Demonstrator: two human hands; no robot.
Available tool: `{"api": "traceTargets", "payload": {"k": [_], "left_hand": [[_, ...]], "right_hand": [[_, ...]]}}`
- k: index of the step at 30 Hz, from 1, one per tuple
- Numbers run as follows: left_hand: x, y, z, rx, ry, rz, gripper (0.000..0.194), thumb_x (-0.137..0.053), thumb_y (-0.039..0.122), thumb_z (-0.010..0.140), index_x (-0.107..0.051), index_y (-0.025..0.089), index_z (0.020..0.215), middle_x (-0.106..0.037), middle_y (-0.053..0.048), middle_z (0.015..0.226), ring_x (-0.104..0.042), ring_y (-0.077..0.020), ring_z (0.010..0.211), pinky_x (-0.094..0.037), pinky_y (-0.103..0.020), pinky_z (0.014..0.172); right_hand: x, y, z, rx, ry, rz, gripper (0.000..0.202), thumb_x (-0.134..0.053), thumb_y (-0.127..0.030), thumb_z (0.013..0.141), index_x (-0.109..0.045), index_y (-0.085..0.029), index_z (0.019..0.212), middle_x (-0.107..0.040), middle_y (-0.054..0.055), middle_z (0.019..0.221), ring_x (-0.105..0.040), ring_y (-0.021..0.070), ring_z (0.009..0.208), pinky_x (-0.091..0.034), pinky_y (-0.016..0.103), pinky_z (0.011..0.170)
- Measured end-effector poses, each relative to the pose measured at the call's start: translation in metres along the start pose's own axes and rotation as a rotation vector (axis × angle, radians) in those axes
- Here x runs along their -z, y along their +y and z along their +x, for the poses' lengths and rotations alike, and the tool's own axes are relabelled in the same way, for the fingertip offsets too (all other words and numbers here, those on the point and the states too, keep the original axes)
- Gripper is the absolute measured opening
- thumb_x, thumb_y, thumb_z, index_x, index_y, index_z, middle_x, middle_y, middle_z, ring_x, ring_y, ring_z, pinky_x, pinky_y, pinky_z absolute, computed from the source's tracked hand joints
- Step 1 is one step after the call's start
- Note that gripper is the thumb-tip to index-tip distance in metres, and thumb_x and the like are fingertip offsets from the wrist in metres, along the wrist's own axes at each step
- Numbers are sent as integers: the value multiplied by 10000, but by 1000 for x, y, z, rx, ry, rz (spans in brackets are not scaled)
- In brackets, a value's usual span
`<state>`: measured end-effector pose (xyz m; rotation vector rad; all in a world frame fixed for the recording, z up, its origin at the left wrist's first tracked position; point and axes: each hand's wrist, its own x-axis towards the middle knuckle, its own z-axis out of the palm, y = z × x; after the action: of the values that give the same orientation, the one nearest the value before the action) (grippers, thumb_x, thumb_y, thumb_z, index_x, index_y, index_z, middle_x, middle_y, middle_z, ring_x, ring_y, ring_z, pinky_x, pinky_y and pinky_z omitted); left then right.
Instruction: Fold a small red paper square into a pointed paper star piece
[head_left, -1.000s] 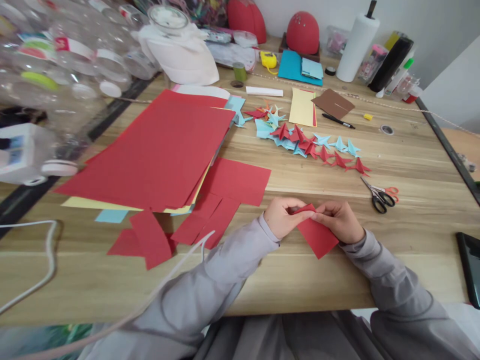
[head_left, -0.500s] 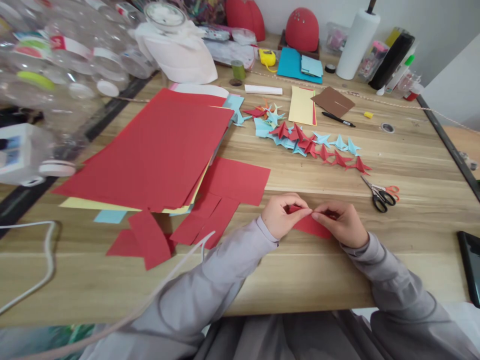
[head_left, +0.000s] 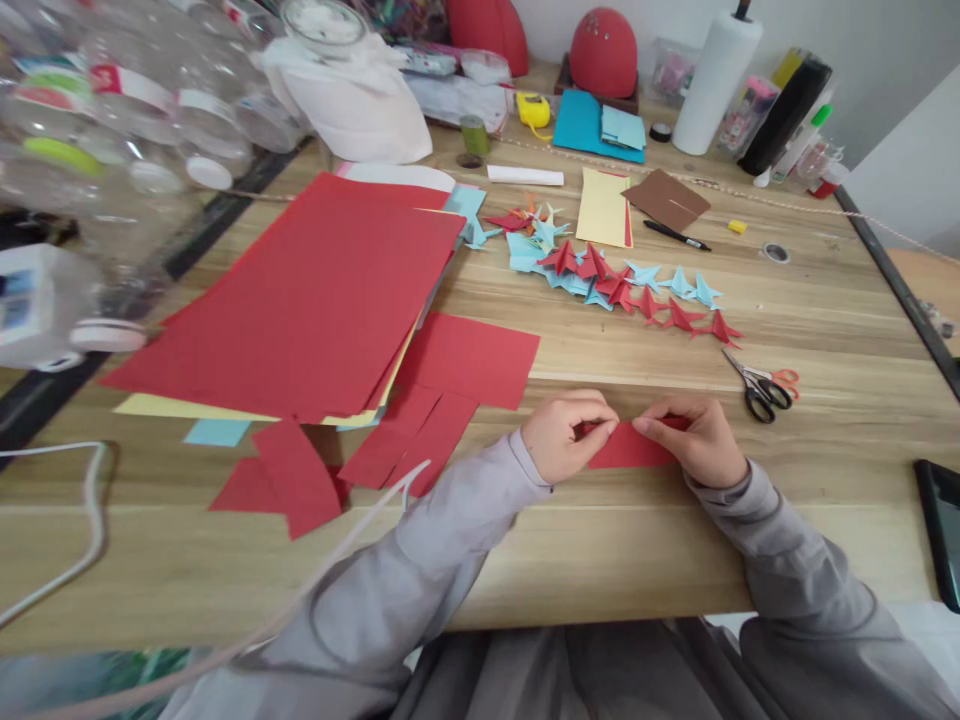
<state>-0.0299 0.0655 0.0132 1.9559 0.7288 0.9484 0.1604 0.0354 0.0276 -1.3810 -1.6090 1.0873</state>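
Note:
A small piece of red paper (head_left: 631, 451) lies low over the table near its front, between my two hands. My left hand (head_left: 568, 435) pinches its upper left edge with thumb and forefinger. On the other side, my right hand (head_left: 699, 438) has its thumb and fingers closed on the upper right edge. The edge between the fingertips looks straight, with the sheet spread below it. Several red paper pieces (head_left: 409, 430) lie left of my left hand. Folded red paper cranes (head_left: 616, 291) and light blue cranes (head_left: 681, 284) sit in rows beyond my hands.
A stack of large red sheets (head_left: 300, 290) covers the left of the table (head_left: 600, 560). Scissors (head_left: 761, 390) lie to the right, and a black phone-like object (head_left: 941, 530) at the right edge. A white cable (head_left: 360, 525) crosses above my left sleeve. Plastic bottles (head_left: 150, 100) crowd the far left.
My right hand has slid to the right along the paper's upper edge, so the fingertips are farther apart and more of the red paper shows. The view has shifted slightly.

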Motion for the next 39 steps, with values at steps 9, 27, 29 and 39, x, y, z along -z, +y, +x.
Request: {"api": "traceTargets", "payload": {"k": [9, 27, 29, 39], "left_hand": [[14, -8, 2, 77, 65, -8, 194, -511, 187, 809, -637, 132, 672, -601, -36, 629, -537, -105, 563, -413, -202, 505], [2, -3, 1, 133, 130, -67, 100, -562, 200, 787, -636, 154, 739, -633, -38, 717, -584, -132, 673, -457, -252, 626], [-2, -2, -1, 87, 61, -25, 139, -535, 183, 812, -629, 155, 712, -616, -27, 680, -559, -119, 637, -442, -248, 622], [1, 0, -2, -11, -2, 28, 161, -510, 138, 818, -625, 143, 706, -594, -25, 661, -526, -112, 600, -415, -239, 579]], "right_hand": [[6, 1, 5, -65, 106, 70, 179, -724, -312, 681, -684, -163, 589, -661, 21, 576, -538, 118, 534, -437, 239, 521], [-4, 6, 3, 102, 48, -3, 132, -676, -279, 758, -691, -175, 677, -682, 30, 650, -591, 131, 592, -461, 256, 574], [-7, 5, 2, 124, 31, -35, 105, -658, -259, 774, -699, -176, 724, -701, 40, 703, -615, 141, 638, -478, 264, 613], [-5, -2, -2, 117, -59, -69, 126, -611, -202, 766, -672, -160, 664, -650, 17, 621, -554, 107, 561, -433, 219, 526]]}}
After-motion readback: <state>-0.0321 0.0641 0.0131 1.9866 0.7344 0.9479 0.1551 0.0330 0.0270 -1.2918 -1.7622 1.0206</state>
